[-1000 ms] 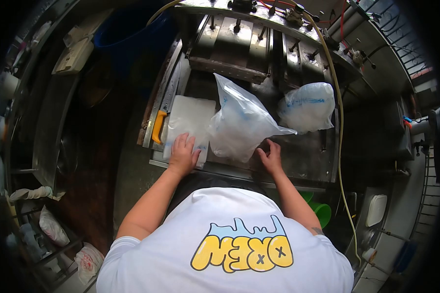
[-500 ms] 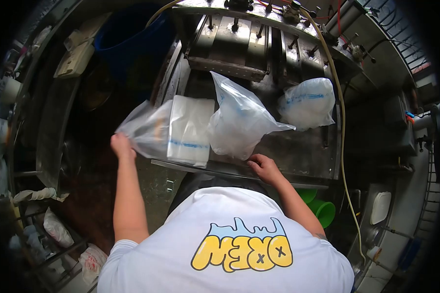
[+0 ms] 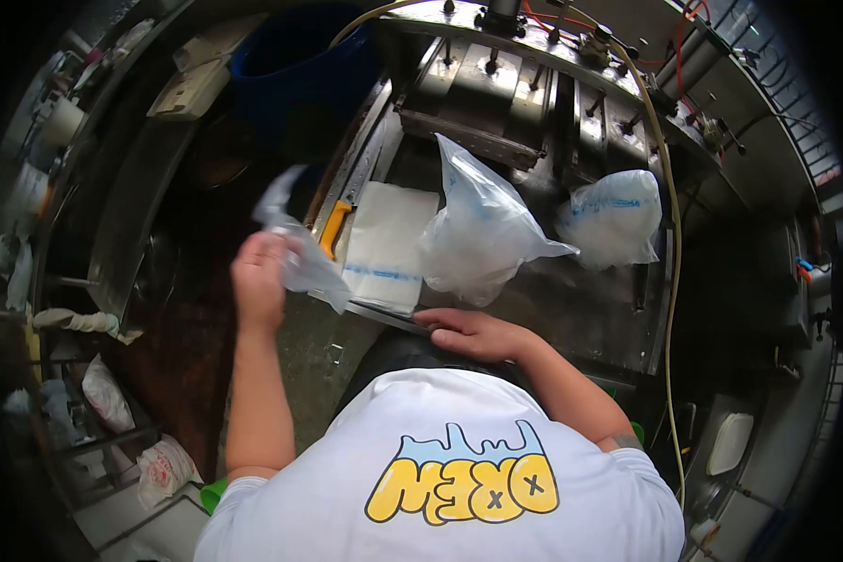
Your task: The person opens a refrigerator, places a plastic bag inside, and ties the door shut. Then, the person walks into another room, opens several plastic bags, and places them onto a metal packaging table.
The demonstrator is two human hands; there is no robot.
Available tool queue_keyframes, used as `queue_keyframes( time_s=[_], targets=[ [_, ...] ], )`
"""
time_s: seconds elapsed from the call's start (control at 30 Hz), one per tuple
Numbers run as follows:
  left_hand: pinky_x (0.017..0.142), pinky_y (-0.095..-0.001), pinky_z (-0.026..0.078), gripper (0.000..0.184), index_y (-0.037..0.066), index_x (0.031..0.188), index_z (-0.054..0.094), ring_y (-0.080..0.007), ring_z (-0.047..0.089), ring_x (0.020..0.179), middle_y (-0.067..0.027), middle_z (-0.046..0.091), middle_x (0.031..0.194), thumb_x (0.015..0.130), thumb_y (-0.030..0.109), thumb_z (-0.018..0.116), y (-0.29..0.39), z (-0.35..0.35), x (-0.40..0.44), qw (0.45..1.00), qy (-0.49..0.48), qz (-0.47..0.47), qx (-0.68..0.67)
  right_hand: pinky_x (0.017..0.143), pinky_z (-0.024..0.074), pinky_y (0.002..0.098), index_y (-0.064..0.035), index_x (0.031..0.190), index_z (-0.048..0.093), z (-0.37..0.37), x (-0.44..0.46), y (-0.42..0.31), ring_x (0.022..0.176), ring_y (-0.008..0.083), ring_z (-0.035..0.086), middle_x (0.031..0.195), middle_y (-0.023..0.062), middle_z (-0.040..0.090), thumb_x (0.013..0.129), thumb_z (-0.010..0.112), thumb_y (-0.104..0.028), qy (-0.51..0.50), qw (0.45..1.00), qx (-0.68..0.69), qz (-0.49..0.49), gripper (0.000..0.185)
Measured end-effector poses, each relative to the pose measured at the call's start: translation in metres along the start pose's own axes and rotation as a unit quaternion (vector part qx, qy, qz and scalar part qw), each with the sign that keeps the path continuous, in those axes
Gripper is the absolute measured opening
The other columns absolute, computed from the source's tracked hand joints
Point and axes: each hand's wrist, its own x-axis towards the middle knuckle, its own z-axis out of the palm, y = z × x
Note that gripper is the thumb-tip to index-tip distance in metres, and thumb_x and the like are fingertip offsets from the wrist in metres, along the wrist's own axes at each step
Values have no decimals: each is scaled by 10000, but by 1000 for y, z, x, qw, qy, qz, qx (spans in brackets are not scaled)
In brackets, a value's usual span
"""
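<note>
My left hand (image 3: 262,276) is closed on a thin clear plastic bag (image 3: 307,267), which hangs crumpled and partly blurred left of the metal table (image 3: 571,318). My right hand (image 3: 473,334) rests at the table's front edge, fingers stretched out and holding nothing. Between the hands lies a flat stack of plastic bags (image 3: 389,234) with a blue printed stripe. Right of the stack sits a filled plastic bag (image 3: 478,239), its top loose and pointed. Farther right is a second filled bag (image 3: 613,220), rounder, with blue print. A knife (image 3: 335,228) with an orange handle lies left of the stack.
Behind the bags stands a metal press (image 3: 473,94) with bolts and a perforated lower edge. A blue bin (image 3: 295,70) is at the back left. A yellowish hose (image 3: 671,244) runs down the right side. Shelves with bags (image 3: 108,389) stand at the left.
My left hand has lifted the plastic bag away from the stack, uncovering the knife's orange handle. My right hand has shifted left along the table edge. The camera view has turned slightly.
</note>
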Motion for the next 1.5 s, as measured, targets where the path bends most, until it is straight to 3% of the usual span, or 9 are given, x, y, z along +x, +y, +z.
queue_keyframes(
  time_s=[0.13, 0.23, 0.43, 0.53, 0.63, 0.77, 0.97, 1.17, 1.5],
  targets=[
    [860, -319, 526, 264, -27, 1200, 677, -135, 653, 917, -68, 730, 988, 1007, 150, 640, 24, 67, -91, 968, -228, -59, 88, 1141, 409, 413, -12, 1504, 468, 36, 34, -15, 1322, 288, 550, 1397, 177, 602, 1061, 561, -410, 134, 973, 167, -83, 603],
    [941, -322, 523, 424, -43, 1340, 614, -122, 639, 1080, -100, 715, 1186, 965, 138, 695, 25, 83, -137, 923, -344, 32, 168, 1074, 461, 378, -4, 1413, 541, 33, 57, -5, 1205, 259, 622, 1296, 138, 654, 1058, 583, -357, 28, 930, 367, -2, 502],
    [805, -346, 585, 270, 37, 1176, 653, -132, 689, 906, -86, 723, 1059, 1049, 274, 628, -35, 14, -180, 955, 12, -261, -141, 686, 488, 290, -58, 1113, 660, 41, 54, 5, 780, 126, 603, 917, 37, 656, 1016, 662, -226, 112, 870, 479, -11, 194],
    [924, -379, 549, 471, 43, 1372, 552, -187, 664, 1086, -135, 668, 1263, 1005, 303, 693, -63, 4, -196, 956, 28, -288, -40, 683, 510, 269, -79, 1130, 665, 33, 41, -13, 776, 113, 640, 943, 26, 675, 1026, 648, -227, -11, 848, 529, 31, 181],
    [1126, -470, 420, 848, 69, 1607, 267, -292, 471, 1420, -172, 455, 1551, 947, 300, 748, -93, 21, -201, 883, -59, -351, -307, 738, 533, 284, -57, 1193, 663, 46, 29, -31, 854, 135, 673, 1012, 42, 695, 1014, 662, -215, -94, 831, 546, 50, 239],
    [1153, -456, 419, 630, 49, 1521, 444, -262, 543, 1351, -125, 521, 1512, 979, 268, 680, -87, 42, -173, 810, -218, -270, -473, 727, 528, 281, -40, 1234, 651, 61, 22, -54, 865, 139, 674, 1021, 53, 689, 1032, 649, -264, -82, 880, 466, 28, 302],
    [860, -384, 569, 144, 45, 1079, 628, -203, 697, 917, -84, 710, 974, 1020, 176, 628, -80, -58, -128, 936, -75, -233, -252, 796, 519, 296, -10, 1242, 668, 45, 19, -48, 892, 151, 657, 1026, 53, 696, 1009, 684, -309, 84, 911, 403, 37, 379],
    [705, -346, 572, 143, 54, 979, 605, -160, 649, 754, -64, 688, 875, 1013, 178, 668, -77, -115, -126, 960, 1, -220, -172, 790, 522, 311, 6, 1127, 702, 86, 42, -18, 853, 142, 645, 976, 44, 707, 970, 718, -239, 287, 939, 191, 23, 292],
    [657, -327, 560, 127, 62, 945, 620, -137, 636, 737, -42, 675, 872, 1004, 161, 673, -115, -175, -105, 960, 5, -247, -131, 771, 544, 311, -33, 1101, 683, 124, 54, -36, 807, 132, 656, 905, 27, 686, 976, 701, -206, 253, 931, 261, 28, 214]
  ],
)
